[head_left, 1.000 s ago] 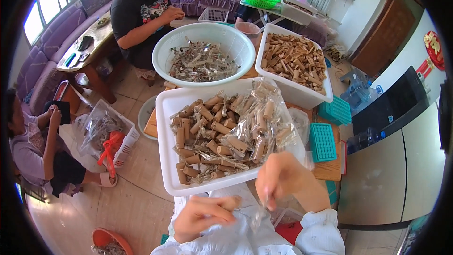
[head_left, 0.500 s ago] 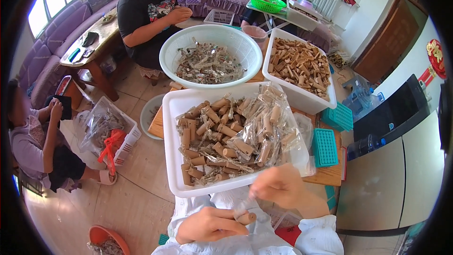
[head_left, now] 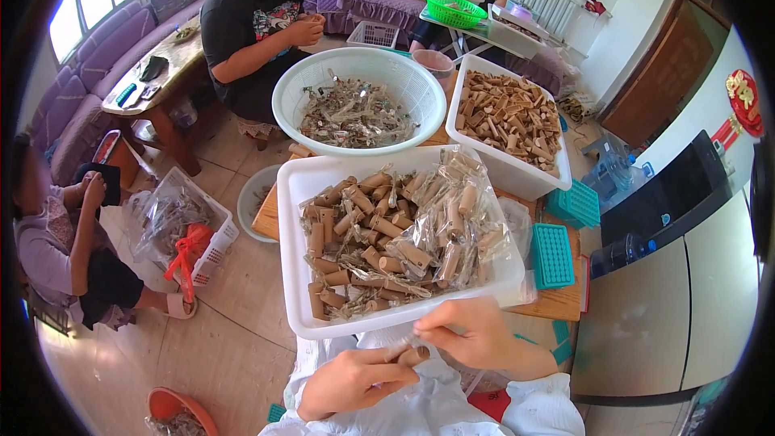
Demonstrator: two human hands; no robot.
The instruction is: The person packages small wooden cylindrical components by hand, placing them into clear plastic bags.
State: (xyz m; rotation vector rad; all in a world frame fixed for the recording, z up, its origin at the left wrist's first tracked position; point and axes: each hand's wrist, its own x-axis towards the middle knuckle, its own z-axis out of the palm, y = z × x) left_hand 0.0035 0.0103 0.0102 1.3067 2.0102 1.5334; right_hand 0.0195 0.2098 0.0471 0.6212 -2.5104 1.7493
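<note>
The left hand, loosely curled just in front of the white plastic tub, holds a smooth brown cylinder with a wisp of clear film. The right hand meets it there, fingers bent and tips close together (I cannot tell whether they grip the film). Inside the tub, matte brown tubes lie jumbled in crinkled, shiny wrap. Behind it stands a round, pale perforated basin; to its right, 2 teal gridded racks.
</note>
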